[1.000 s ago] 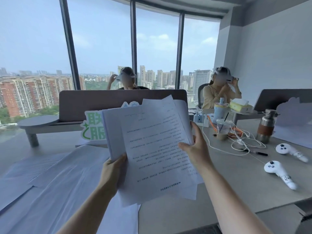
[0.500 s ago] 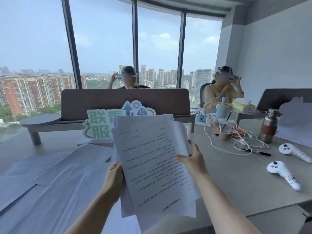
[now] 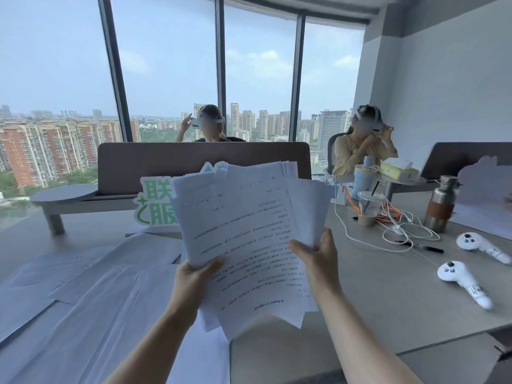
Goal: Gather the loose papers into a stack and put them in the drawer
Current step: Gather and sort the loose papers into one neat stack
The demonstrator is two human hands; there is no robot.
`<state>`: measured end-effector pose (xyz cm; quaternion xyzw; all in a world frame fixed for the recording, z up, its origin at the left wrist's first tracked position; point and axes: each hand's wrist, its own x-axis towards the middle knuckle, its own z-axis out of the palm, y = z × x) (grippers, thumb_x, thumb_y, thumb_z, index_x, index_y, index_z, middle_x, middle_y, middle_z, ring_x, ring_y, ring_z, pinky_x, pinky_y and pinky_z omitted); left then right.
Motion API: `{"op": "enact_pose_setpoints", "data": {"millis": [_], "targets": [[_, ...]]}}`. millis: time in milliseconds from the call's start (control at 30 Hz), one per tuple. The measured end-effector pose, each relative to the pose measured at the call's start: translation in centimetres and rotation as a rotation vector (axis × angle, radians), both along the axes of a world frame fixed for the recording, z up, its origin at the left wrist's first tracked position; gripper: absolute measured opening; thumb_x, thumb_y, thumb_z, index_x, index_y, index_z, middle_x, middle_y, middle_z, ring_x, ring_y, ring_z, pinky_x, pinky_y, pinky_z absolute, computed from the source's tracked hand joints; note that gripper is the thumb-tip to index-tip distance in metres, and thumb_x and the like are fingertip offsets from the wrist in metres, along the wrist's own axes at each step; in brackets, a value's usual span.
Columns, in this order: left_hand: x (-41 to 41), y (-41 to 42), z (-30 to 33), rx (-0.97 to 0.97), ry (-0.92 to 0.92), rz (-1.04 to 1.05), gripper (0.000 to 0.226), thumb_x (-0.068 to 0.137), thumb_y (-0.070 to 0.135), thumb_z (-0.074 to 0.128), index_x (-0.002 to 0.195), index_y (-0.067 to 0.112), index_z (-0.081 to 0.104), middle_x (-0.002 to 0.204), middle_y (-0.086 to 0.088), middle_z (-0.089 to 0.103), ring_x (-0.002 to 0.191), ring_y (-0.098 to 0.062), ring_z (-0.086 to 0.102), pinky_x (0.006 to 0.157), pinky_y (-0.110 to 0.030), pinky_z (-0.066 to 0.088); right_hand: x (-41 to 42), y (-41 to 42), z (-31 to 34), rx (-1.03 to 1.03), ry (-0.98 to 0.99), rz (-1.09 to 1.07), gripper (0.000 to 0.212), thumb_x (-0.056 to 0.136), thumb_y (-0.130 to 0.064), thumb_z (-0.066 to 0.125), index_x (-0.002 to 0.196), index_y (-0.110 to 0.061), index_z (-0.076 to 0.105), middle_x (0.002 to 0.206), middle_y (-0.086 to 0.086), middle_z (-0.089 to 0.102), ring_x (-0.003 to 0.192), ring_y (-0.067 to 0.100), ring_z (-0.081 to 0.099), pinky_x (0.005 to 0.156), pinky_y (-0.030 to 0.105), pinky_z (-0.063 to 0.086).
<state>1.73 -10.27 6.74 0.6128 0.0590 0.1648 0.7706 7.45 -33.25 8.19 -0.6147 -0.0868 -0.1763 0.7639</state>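
Observation:
A ragged bundle of printed white papers (image 3: pixel 249 234) is held upright above the grey desk (image 3: pixel 388 295), its sheets fanned and uneven at the top and bottom. My left hand (image 3: pixel 195 281) grips its lower left edge. My right hand (image 3: pixel 318 256) grips the right edge, thumb across the front sheet. More loose papers (image 3: pixel 91 286) lie spread flat on the desk to the left, overlapping one another. No drawer is in view.
Two white controllers (image 3: pixel 465 281) lie at the right, near white cables (image 3: pixel 399 231), a plastic cup (image 3: pixel 370 207) and a steel bottle (image 3: pixel 440 203). A green-lettered sign (image 3: pixel 153 203) stands behind the papers before a brown divider (image 3: pixel 155 164). Two people sit beyond it.
The bundle dropped lower, then came back up and fanned wider. My left hand slid toward its lower left corner; my right hand stayed on the right edge.

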Motion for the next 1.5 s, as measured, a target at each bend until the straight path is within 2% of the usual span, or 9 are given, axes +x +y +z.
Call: {"op": "enact_pose_setpoints", "data": {"millis": [167,233,433,733,833,933,1200,1333,1500], "targets": [[-0.4,0.1,-0.5,0.019,-0.009,-0.025,0.085,0.030,0.053,0.092,0.099,0.008,0.075,0.098,-0.009,0.076,0.091,-0.026,0.073,0.080,-0.039,0.055,-0.1,-0.6,-1.4,-0.019,-0.053,0.087,0.035,0.074,-0.015,0.077,0.105,-0.012,0.062,0.105,0.008,0.075,0.098,0.027,0.071,0.089,0.046,0.056],[-0.4,0.0,-0.6,0.026,-0.017,-0.046,0.090,0.024,0.058,0.091,0.098,0.010,0.075,0.097,-0.008,0.077,0.090,-0.024,0.073,0.079,-0.038,0.056,-0.4,-0.5,-1.5,-0.033,-0.069,0.142,0.035,0.080,-0.012,0.074,0.113,-0.014,0.064,0.109,0.004,0.075,0.102,0.021,0.071,0.085,0.034,0.057],[-0.7,-0.3,-0.7,0.039,-0.087,-0.047,0.067,0.041,0.045,0.085,0.097,0.010,0.074,0.093,-0.005,0.077,0.087,-0.022,0.073,0.065,-0.027,0.059,-0.5,0.0,-2.1,-0.064,-0.092,0.190,0.034,0.082,-0.010,0.069,0.115,-0.012,0.064,0.102,-0.001,0.077,0.094,0.012,0.072,0.075,0.020,0.055],[-0.6,-1.2,-1.8,0.072,-0.105,-0.044,0.067,0.039,0.044,0.091,0.092,0.008,0.074,0.087,-0.007,0.078,0.081,-0.024,0.074,0.063,-0.029,0.060,-1.6,0.1,-4.8,-0.109,0.019,0.094,0.036,0.083,-0.037,0.072,0.101,-0.007,0.068,0.094,0.010,0.076,0.092,0.030,0.072,0.082,0.046,0.059],[-0.4,-1.9,-1.4,0.027,-0.127,-0.011,0.033,0.064,0.021,0.086,0.090,0.005,0.074,0.084,-0.006,0.077,0.078,-0.024,0.074,0.062,-0.030,0.060,-2.0,0.4,-4.7,-0.085,0.010,0.020,0.008,0.094,-0.018,0.065,0.100,-0.016,0.070,0.095,-0.001,0.077,0.092,0.018,0.072,0.076,0.027,0.058],[-0.4,-2.1,-0.8,0.041,-0.128,-0.010,0.007,0.080,0.006,0.072,0.086,0.009,0.072,0.072,0.004,0.076,0.066,-0.009,0.072,0.055,-0.018,0.054,-2.1,0.4,-4.3,-0.041,0.009,-0.004,0.018,0.098,-0.015,0.058,0.111,-0.010,0.069,0.104,0.001,0.076,0.100,0.014,0.071,0.085,0.029,0.056],[-0.2,-2.4,-3.7,0.103,0.000,-0.041,0.015,0.081,0.010,0.073,0.096,0.008,0.073,0.082,0.000,0.078,0.076,-0.016,0.073,0.059,-0.022,0.057,-1.9,-0.2,-7.1,-0.150,0.227,0.096,0.027,0.095,-0.020,0.063,0.120,-0.011,0.065,0.111,0.000,0.074,0.105,0.015,0.070,0.095,0.039,0.055],[0.6,-2.8,-3.3,0.170,0.035,-0.016,0.012,0.085,0.017,0.070,0.091,0.008,0.075,0.087,-0.005,0.076,0.082,-0.023,0.070,0.067,-0.031,0.058,-2.3,0.4,-6.2,-0.215,0.149,0.056,0.021,0.099,-0.010,0.053,0.113,-0.022,0.065,0.102,-0.012,0.073,0.094,-0.001,0.069,0.075,0.012,0.053],[1.2,-3.5,-2.2,0.209,0.066,-0.025,0.003,0.086,0.019,0.071,0.087,0.017,0.073,0.077,0.005,0.076,0.074,-0.016,0.073,0.061,-0.029,0.059,-1.6,-0.5,-5.0,-0.370,0.150,-0.128,0.023,0.096,-0.006,0.053,0.099,-0.022,0.069,0.088,-0.010,0.072,0.078,0.007,0.066,0.064,0.022,0.049]]}}
